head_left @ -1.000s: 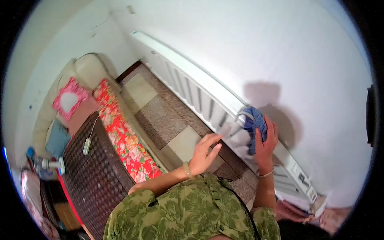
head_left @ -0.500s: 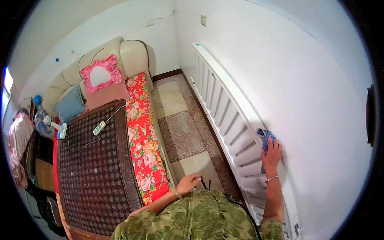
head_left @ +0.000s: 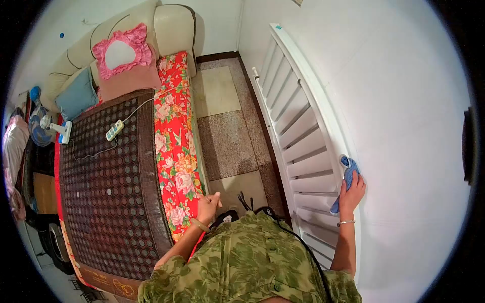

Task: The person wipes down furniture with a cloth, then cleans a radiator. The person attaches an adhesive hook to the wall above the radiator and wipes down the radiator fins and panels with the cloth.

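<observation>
My right hand (head_left: 352, 193) is closed on a blue cloth (head_left: 348, 169), pressing it against the top edge of a white radiator (head_left: 303, 164) beside the wall. Part of the cloth sticks out ahead of my fingers and another part hangs over the radiator's front. My left hand (head_left: 208, 207) hovers in front of my body by the bed's edge, fingers curled in and thumb extended, with nothing seen in it. Black cords (head_left: 245, 201) dangle from my chest a little to the right of that hand.
On the left is a bed with a dark studded mat (head_left: 113, 202) and a red floral cover (head_left: 174, 151). A power strip (head_left: 114, 130), a small white fan (head_left: 63, 130) and pillows (head_left: 76, 98) lie on it. A narrow tiled floor (head_left: 227, 144) separates bed and radiator.
The view has tilted down and shifted. My left hand has moved away from the black cord it was touching. My right hand stays on the cloth along the radiator top.
</observation>
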{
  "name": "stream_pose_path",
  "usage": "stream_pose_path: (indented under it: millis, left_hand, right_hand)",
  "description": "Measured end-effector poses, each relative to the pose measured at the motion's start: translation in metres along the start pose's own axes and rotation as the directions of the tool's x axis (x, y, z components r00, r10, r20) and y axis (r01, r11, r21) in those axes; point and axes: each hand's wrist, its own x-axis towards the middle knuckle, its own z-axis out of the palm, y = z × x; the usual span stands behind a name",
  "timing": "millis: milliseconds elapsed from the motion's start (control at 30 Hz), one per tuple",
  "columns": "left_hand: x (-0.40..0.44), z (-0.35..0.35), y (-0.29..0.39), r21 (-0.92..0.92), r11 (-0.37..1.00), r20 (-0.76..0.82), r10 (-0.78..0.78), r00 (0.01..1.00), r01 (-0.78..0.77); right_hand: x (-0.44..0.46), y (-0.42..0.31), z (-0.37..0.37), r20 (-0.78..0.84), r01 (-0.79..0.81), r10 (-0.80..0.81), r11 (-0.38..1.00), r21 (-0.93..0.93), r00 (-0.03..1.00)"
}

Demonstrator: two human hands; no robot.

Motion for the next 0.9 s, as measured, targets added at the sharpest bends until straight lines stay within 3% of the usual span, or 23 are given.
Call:
stream_pose_path:
  millis: [67,100,167,200,233,267,300,367,433,467,533,600,633,700,733,767,833,900]
  left_hand:
    - [0.014,0.004,-0.007,0.146,0.989,-0.066,-0.016,0.998,0.026]
    - [0.017,0.014,0.006,0.146,0.989,-0.069,-0.021,0.997,0.03]
    - [0.027,0.04,0.032,0.039,0.991,-0.077,0.131,0.988,-0.129]
    - [0.046,0.046,0.033,0.057,0.983,-0.003,0.175,0.985,-0.174]
    - [0.059,0.053,0.047,0.077,0.976,0.038,0.199,0.979,-0.202]
    - [0.073,0.058,0.066,0.103,0.968,0.083,0.222,0.972,-0.23]
    - [0.082,0.061,0.093,-0.006,0.966,0.12,0.259,0.958,-0.26]
    - [0.091,0.07,0.157,-0.214,0.938,0.113,0.299,0.947,-0.271]
    - [0.1,0.073,0.214,-0.306,0.908,0.034,0.312,0.95,-0.287]
    - [0.105,0.073,0.236,-0.38,0.868,-0.019,0.338,0.941,-0.32]
    - [0.119,0.063,0.248,-0.447,0.823,-0.102,0.341,0.935,-0.349]
    - [0.138,0.051,0.255,-0.637,0.723,-0.022,0.329,0.944,-0.266]
    - [0.14,0.049,0.259,-0.638,0.718,-0.043,0.327,0.944,-0.278]
    - [0.132,0.045,0.291,-0.47,0.825,-0.283,0.197,0.939,-0.314]
    - [0.149,0.039,0.278,-0.372,0.845,-0.403,0.226,0.887,-0.385]
    - [0.157,0.03,0.279,-0.38,0.83,-0.476,0.203,0.856,-0.408]
    - [0.187,0.004,0.251,-0.32,0.823,-0.55,0.243,0.799,-0.47]
    - [0.202,-0.022,0.254,-0.31,0.843,-0.572,0.204,0.795,-0.439]
  right_hand:
    - [0.016,-0.012,0.005,-0.001,0.005,-0.005,1.0,0.029,1.0]
    - [0.029,-0.019,0.008,0.003,0.007,-0.007,0.999,0.031,1.0]
    - [0.061,-0.036,0.017,0.002,0.112,-0.115,0.976,0.185,0.993]
    - [0.076,-0.052,0.028,0.016,-0.013,0.005,0.834,0.552,1.0]
    - [0.092,-0.074,0.038,0.072,-0.125,0.118,0.547,0.828,0.99]
    - [0.109,-0.103,0.027,0.324,-0.344,0.126,0.199,0.918,0.938]
    - [0.122,-0.131,0.016,0.546,-0.532,0.042,-0.174,0.829,0.837]
    - [0.145,-0.165,0.029,0.683,-0.716,-0.228,-0.311,0.624,0.694]
    - [0.165,-0.2,0.04,0.634,-0.776,-0.455,-0.44,0.451,0.626]
    - [0.177,-0.212,0.045,0.558,-0.794,-0.567,-0.468,0.388,0.606]
    - [0.19,-0.231,0.053,0.595,-0.845,-0.602,-0.424,0.327,0.533]
    - [0.201,-0.25,0.073,0.589,-0.892,-0.673,-0.388,0.234,0.447]
    - [0.206,-0.256,0.083,0.58,-0.898,-0.688,-0.375,0.231,0.436]
    - [0.219,-0.274,0.093,0.568,-0.931,-0.737,-0.295,0.216,0.366]
    - [0.228,-0.289,0.079,0.628,-0.928,-0.684,-0.293,0.231,0.372]
    - [0.232,-0.293,0.104,0.562,-0.941,-0.756,-0.243,0.235,0.335]
    - [0.244,-0.31,0.135,0.495,-0.955,-0.821,-0.205,0.213,0.286]
    - [0.253,-0.333,0.164,0.442,-0.932,-0.835,-0.209,0.297,0.328]
